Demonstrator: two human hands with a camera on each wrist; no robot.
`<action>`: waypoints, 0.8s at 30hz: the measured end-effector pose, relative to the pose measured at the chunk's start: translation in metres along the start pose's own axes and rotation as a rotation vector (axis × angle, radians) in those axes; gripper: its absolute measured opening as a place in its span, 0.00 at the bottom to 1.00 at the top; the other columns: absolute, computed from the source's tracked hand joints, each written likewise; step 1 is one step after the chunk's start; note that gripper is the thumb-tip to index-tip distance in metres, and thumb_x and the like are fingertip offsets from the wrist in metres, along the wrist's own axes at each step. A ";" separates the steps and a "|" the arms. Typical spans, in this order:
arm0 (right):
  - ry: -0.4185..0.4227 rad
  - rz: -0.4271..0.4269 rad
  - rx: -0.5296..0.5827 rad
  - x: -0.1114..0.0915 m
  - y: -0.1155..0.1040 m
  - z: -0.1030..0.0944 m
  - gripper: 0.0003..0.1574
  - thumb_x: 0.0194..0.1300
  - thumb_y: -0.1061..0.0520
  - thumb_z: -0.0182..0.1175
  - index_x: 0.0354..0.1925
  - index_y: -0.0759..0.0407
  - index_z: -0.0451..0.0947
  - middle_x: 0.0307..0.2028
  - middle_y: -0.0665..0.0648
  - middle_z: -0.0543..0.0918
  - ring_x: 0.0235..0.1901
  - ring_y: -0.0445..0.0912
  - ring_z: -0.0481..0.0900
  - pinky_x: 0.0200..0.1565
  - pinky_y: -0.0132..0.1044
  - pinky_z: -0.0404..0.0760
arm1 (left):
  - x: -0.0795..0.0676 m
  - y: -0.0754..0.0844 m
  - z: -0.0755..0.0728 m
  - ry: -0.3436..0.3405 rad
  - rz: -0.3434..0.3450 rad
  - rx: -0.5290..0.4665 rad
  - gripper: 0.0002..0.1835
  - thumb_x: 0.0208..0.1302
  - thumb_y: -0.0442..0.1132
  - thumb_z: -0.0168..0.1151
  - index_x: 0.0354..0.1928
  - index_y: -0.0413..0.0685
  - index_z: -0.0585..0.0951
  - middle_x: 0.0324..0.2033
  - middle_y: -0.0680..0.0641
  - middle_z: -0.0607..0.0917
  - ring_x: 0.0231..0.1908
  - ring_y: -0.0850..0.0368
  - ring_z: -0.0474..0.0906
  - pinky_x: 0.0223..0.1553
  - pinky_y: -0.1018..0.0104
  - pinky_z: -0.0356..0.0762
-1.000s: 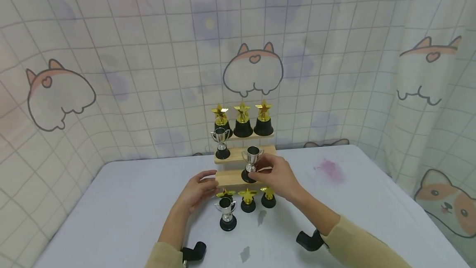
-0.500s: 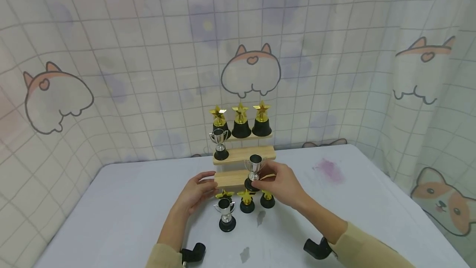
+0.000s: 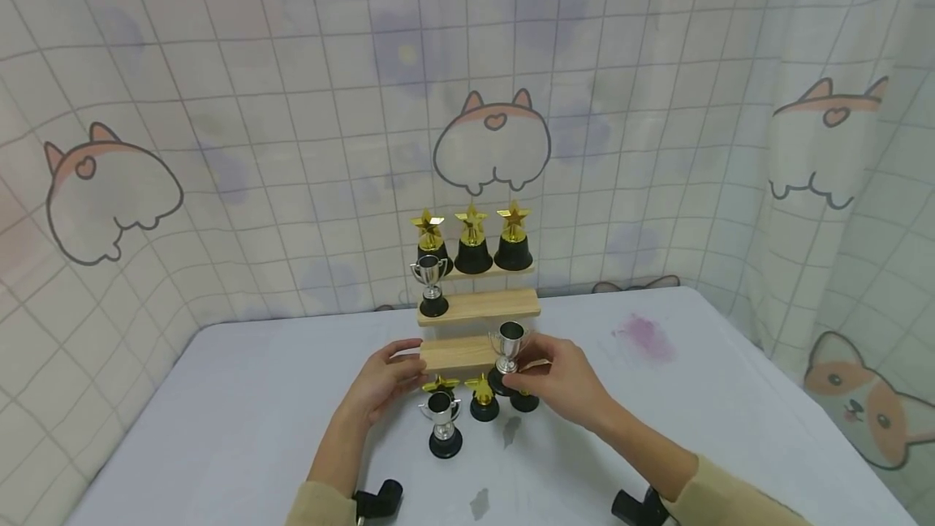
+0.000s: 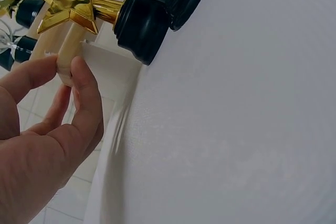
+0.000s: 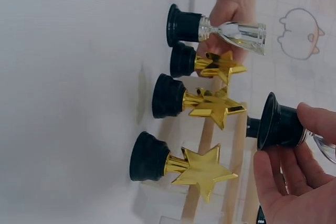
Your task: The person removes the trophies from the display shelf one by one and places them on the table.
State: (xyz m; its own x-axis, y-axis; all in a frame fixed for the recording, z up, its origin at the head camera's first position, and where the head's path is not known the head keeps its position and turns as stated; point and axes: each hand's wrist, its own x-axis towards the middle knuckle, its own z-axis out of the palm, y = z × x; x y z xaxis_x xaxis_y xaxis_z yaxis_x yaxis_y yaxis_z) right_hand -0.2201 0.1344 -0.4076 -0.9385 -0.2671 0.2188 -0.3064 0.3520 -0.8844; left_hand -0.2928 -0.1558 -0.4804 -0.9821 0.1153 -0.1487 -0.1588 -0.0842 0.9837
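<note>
My right hand (image 3: pixel 566 376) grips a small silver trophy cup (image 3: pixel 510 341) by its lower part, fingers near the black base (image 5: pixel 283 124). It is held upright, in front of the right part of the lowest wooden step (image 3: pixel 454 354). With thumb and fingers, my left hand (image 3: pixel 385 384) pinches the left end of that step, as the left wrist view shows. Three gold star trophies (image 5: pixel 205 174) stand on the table before the steps; the held cup partly covers the right one in the head view. Nearer to me stands another silver cup (image 3: pixel 442 427).
On the middle step (image 3: pixel 489 305) a silver trophy cup (image 3: pixel 431 278) stands at the left end. Along the top step are three gold star trophies (image 3: pixel 473 242). A white cloth covers the table (image 3: pixel 256 412), and a patterned curtain (image 3: pixel 307 144) hangs behind it.
My right hand has carried the silver trophy cup toward me and slightly right, from over the lowest step to in front of it. My left hand stays at the step's end.
</note>
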 end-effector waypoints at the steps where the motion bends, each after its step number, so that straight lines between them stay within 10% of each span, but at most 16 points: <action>1: -0.002 0.002 0.005 -0.001 0.001 0.000 0.14 0.61 0.60 0.74 0.42 0.61 0.81 0.38 0.55 0.84 0.43 0.52 0.85 0.43 0.33 0.88 | 0.000 0.000 0.000 0.000 -0.002 0.001 0.27 0.67 0.26 0.64 0.67 0.34 0.72 0.54 0.32 0.78 0.42 0.50 0.84 0.52 0.56 0.86; 24: -0.073 -0.005 -0.018 -0.018 0.018 0.018 0.15 0.56 0.63 0.76 0.41 0.62 0.82 0.36 0.54 0.85 0.39 0.51 0.84 0.43 0.35 0.87 | -0.001 0.000 0.000 -0.002 -0.007 -0.002 0.28 0.66 0.26 0.64 0.67 0.34 0.71 0.54 0.32 0.78 0.43 0.49 0.83 0.51 0.56 0.86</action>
State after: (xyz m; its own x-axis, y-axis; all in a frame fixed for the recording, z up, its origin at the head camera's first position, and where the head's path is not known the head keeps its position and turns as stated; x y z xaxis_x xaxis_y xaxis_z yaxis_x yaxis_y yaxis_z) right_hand -0.2057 0.1293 -0.4346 -0.9231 -0.3332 0.1919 -0.3144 0.3666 -0.8757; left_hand -0.2920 -0.1556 -0.4802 -0.9808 0.1179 -0.1554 -0.1660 -0.0855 0.9824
